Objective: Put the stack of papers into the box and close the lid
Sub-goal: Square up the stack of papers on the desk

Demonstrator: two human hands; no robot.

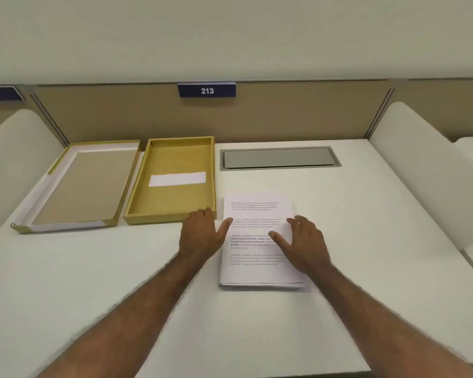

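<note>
The white printed stack of papers (258, 241) is laid on the pale surface (366, 214), long axis pointing away, right of the open yellow cardboard box (172, 211). It is flanked by both spread hands, left hand (202, 236) and right hand (306, 244), and nothing is gripped.

One desk, one box, one lid, one paper stack, two hands, two number plates.

One white desk (366, 214) carries one open mustard-yellow cardboard box (137, 208) with one white rectangular label (177, 178) on its floor, one upturned yellow-edged cardboard lid (66, 165) with a white inner rim, and one stack of white printed papers (257, 211). Two bare hands show, the left hand (202, 236) and the right hand (306, 246). One grey metal cable hatch (279, 158) sits in the desk. Two dark blue number plates are on the beige partition: one reading 213 (206, 90), one partly cut off at the frame edge (0, 93). Two white curved side dividers, one left (14, 159), one right (421, 165).
</note>
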